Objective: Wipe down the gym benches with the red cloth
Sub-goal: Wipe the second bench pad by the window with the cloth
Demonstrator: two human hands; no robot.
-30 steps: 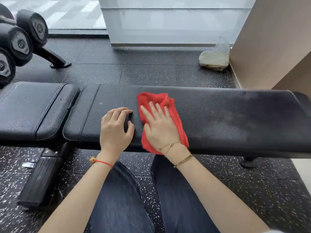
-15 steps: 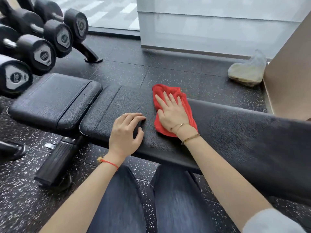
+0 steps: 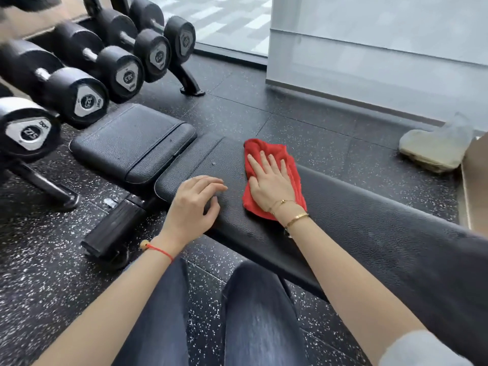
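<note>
Partly hidden under flat right hand with straight fingers: one crumpled red cloth. Beside it, left hand loosely curled, fingertips resting on long black padded leather bench. Cut off at left: five black dumbbells.

The red cloth lies bunched and flat on the long black pad of the bench, near its left end. The bench's textured pad runs diagonally, with a shorter seat pad just beyond a narrow gap.
</note>
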